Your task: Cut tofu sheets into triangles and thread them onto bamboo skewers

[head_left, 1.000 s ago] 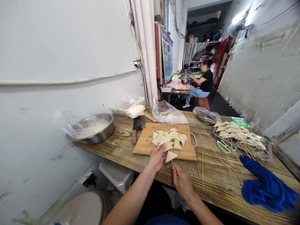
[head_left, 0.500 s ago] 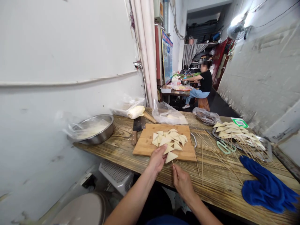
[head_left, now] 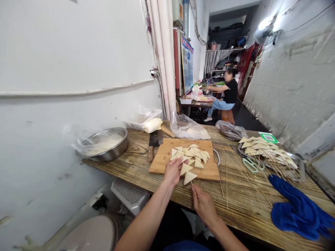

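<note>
My right hand [head_left: 202, 204] is closed on a thin bamboo skewer [head_left: 192, 183] with a pale triangular tofu piece [head_left: 189, 177] threaded on its tip. My left hand [head_left: 172, 170] pinches a second triangle [head_left: 184, 168] at the near edge of the wooden cutting board [head_left: 162, 161], just above the skewered one. A pile of more triangles [head_left: 192, 153] lies on the middle of the board.
A cleaver [head_left: 154, 142] lies left of the board, with a steel bowl [head_left: 104, 144] further left. Loose skewers [head_left: 235, 169], green scissors [head_left: 250, 164], a tray of finished skewers [head_left: 269, 151] and a blue cloth [head_left: 298, 211] are to the right. A person [head_left: 226, 94] sits at a far table.
My left hand has picked up another triangle from the pile's near edge and brought it down close to the piece on the skewer. My right hand has hardly moved.
</note>
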Tool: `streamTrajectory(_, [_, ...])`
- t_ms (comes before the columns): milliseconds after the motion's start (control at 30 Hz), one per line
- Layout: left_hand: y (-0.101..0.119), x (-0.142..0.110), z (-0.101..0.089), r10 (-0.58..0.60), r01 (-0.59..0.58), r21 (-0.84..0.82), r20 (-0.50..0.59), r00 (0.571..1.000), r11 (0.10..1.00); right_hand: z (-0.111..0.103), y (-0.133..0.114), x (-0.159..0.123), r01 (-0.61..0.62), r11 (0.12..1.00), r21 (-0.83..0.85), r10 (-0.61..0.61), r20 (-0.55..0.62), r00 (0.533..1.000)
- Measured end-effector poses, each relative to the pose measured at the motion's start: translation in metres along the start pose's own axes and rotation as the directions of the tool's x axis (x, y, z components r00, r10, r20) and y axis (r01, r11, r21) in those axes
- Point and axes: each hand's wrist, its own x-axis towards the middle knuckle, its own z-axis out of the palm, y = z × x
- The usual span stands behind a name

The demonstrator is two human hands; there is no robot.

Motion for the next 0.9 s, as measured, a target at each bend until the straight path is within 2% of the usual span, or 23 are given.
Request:
streamTrajectory(200, [-0.001, -0.004, 0.001, -0.030, 0.030, 0.016, 0.029, 0.999, 0.999, 0.001, 0.001, -0.001, -0.009, 1.000, 0.013, 0.009, -0.010, 1.000])
streamTrajectory(433, [-0.003, -0.002, 0.001, -0.027, 0.026, 0.078, 0.012, 1.000, 0.997, 0.003, 0.000, 0.001, -0.039, 0.999, 0.033, 0.039, 0.000, 0.999])
streamTrajectory(500, [-0.004, -0.003, -0.001, -0.005, -0.002, 0.143, 0.048, 0.999, 0.990, 0.001, -0.003, 0.000, -0.052, 0.998, 0.041, 0.053, -0.013, 0.999])
streamTrajectory(567, [-0.005, -0.006, -0.008, 0.097, -0.116, 0.262, 0.084, 0.992, 0.958, -0.004, -0.006, -0.003, -0.060, 0.997, 0.041, 0.061, -0.018, 0.998])
streamTrajectory(633, [-0.004, -0.006, -0.021, 0.302, -0.297, 0.446, 0.063, 0.951, 0.844, -0.015, -0.007, -0.004, -0.072, 0.997, -0.001, 0.072, -0.020, 0.997])
streamTrajectory(700, [0.000, 0.000, -0.038, 0.491, -0.424, 0.669, 0.100, 0.865, 0.611, -0.035, -0.004, -0.003, -0.095, 0.992, -0.080, 0.094, -0.026, 0.995])
streamTrajectory(767, [0.006, 0.008, -0.054, 0.608, -0.415, 0.850, 0.149, 0.780, 0.324, -0.065, 0.004, 0.001, -0.127, 0.974, -0.187, 0.121, -0.041, 0.992])
streamTrajectory(800, [0.009, 0.012, -0.061, 0.638, -0.387, 0.890, 0.154, 0.754, 0.242, -0.083, 0.009, 0.003, -0.149, 0.957, -0.251, 0.142, -0.048, 0.989])
streamTrajectory(900, [0.011, 0.019, -0.075, 0.703, -0.287, 0.944, 0.093, 0.705, 0.163, -0.144, 0.036, 0.018, -0.275, 0.846, -0.456, 0.269, -0.080, 0.960])
